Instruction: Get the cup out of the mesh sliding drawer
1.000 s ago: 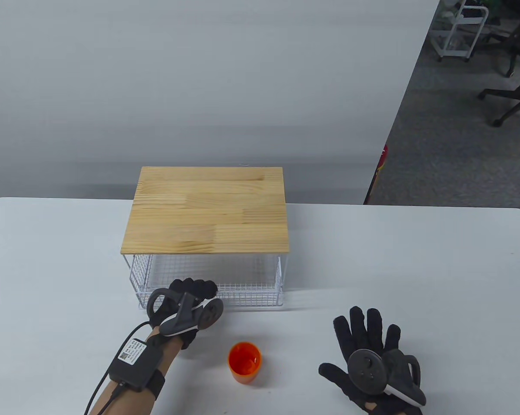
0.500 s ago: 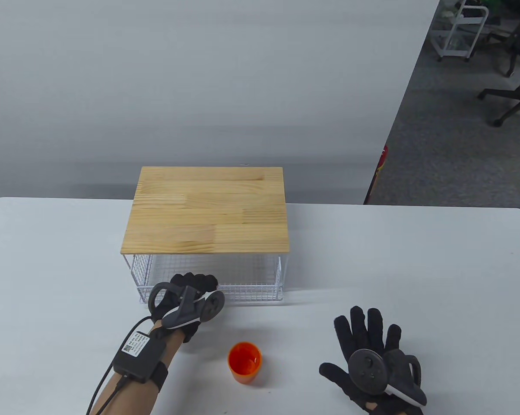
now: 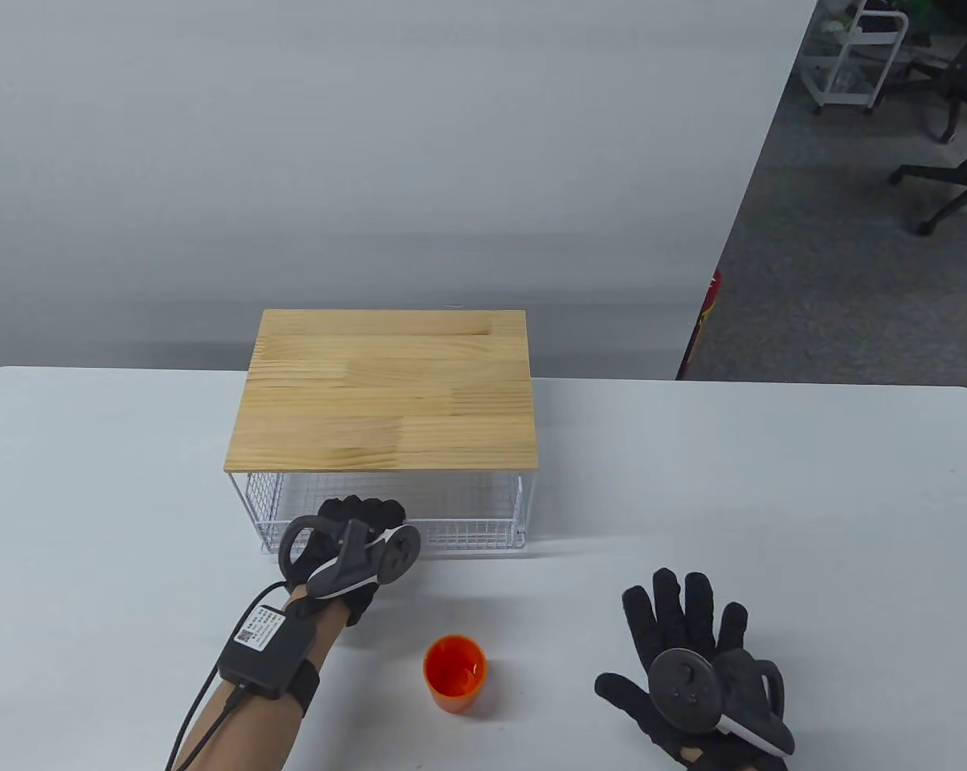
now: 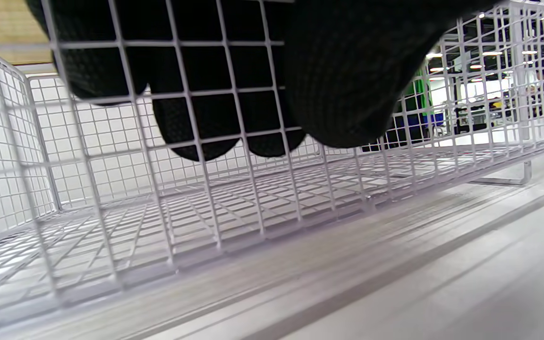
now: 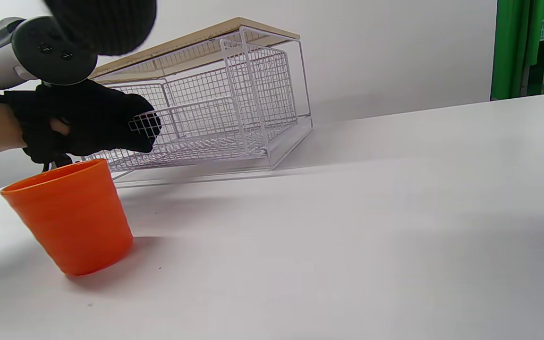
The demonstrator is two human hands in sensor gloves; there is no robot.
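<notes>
Cups: one orange cup (image 3: 454, 674), upright on the table (image 3: 813, 498), outside the drawer, between the two hands.
Drawers: one white mesh drawer (image 3: 467, 536) under one wooden top (image 3: 385, 391).
Left hand (image 3: 353, 548): fingers curled over the drawer's front edge, gripping it.
Right hand (image 3: 692, 675): flat on the table, fingers spread, holding nothing.

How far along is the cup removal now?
Done: the orange cup stands upright on the table, outside the mesh drawer. In hand: the left hand grips the drawer's front wall. The right hand rests flat. Left: shutting the partly open drawer, if wanted.
</notes>
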